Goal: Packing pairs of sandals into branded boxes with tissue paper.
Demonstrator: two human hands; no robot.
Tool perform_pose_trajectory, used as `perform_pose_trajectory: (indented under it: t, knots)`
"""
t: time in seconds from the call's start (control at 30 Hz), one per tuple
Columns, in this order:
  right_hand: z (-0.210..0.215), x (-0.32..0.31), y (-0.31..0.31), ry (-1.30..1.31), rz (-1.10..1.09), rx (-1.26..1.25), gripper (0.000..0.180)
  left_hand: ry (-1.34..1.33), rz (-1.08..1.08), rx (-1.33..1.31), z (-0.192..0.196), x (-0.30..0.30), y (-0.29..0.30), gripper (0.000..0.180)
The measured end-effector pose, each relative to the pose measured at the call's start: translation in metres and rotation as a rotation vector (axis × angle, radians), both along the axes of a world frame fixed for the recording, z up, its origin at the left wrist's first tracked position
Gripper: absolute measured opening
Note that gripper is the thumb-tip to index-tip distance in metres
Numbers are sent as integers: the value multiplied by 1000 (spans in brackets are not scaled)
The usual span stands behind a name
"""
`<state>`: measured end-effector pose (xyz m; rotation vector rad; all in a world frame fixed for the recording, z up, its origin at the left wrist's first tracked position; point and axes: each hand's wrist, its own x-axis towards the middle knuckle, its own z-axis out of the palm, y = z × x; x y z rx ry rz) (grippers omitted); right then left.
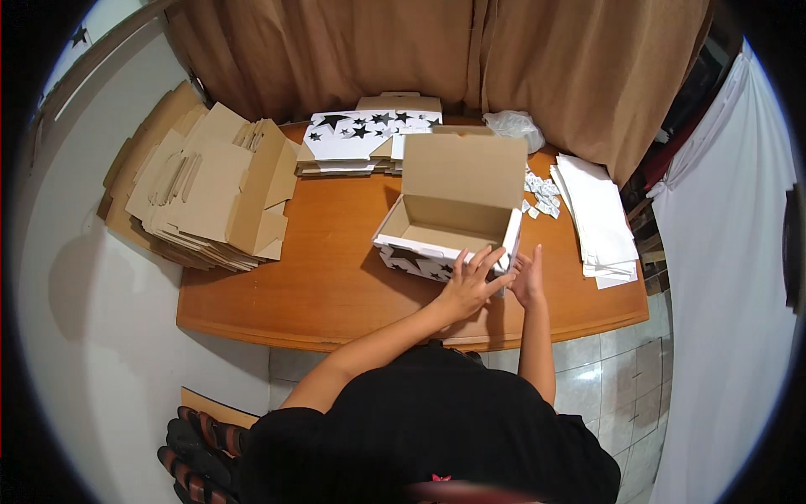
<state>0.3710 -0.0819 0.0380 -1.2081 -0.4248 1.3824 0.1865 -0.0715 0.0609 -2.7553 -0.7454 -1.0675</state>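
A cardboard box (411,263) stands on the wooden table in front of me, white with black stars outside and plain brown inside. Its lid (463,168) is raised at the back, and the inside looks bare. My left hand (472,286) grips the box at its front right corner, fingers spread across the front wall and rim, with the thumb toward the right side. Against or close beside the right end is my right hand (529,279), its fingers stretched upward and apart. Whether the right fingertips press on the cardboard I cannot tell.
Folded brown cardboard (201,181) is piled at the table's left. Star-printed flat boxes (353,139) lie at the back. To the right are small crumpled paper pieces (544,197), a clear plastic bag (515,128) and stacked white sheets (596,223). A brown curtain (403,50) hangs behind.
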Motion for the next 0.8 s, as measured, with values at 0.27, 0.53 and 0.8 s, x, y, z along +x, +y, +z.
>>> perform_pose_trajectory:
  t: [0.27,0.53,0.8]
  knots:
    - [-55,34,11,116,-79,94,56,-113,306,-450,-6,-47,31,57]
    - [-55,46,47,-364,-124,71,34,-34,586,-534,-12,-91,49,57]
    - [35,-7,-3,-1607,176,196,36,21,532,-555,-9,-104,65,38]
